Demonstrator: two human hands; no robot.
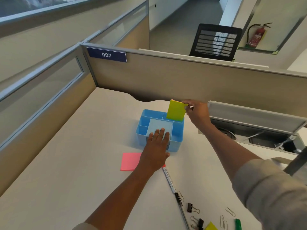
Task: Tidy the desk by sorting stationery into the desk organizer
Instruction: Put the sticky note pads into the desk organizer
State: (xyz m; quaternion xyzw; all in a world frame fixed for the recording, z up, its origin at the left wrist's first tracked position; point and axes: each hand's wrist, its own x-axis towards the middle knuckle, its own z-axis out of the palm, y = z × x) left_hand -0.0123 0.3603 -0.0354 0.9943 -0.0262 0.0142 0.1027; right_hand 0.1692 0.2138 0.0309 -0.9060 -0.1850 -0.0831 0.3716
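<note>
Left hand [157, 145] lies flat on the organizer [159, 128]; right hand [196, 112] pinches the yellow pad [176, 110] half inside the 1 o'clock slot. Tilted, it may jam on the rim.

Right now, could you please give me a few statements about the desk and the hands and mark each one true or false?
1. The right hand holds a yellow-green sticky note pad upright at the back right compartment of the blue desk organizer. True.
2. The left hand is lifting the pink sticky note pad. False: it rests flat on the organizer's front, and the pink pad lies on the desk.
3. The red-capped marker already stands in the organizer. False: it lies on the desk, nearer the person.
4. Binder clips and paper clips lie loose on the desk. True.
5. The partition sign reads 007. True.
</note>
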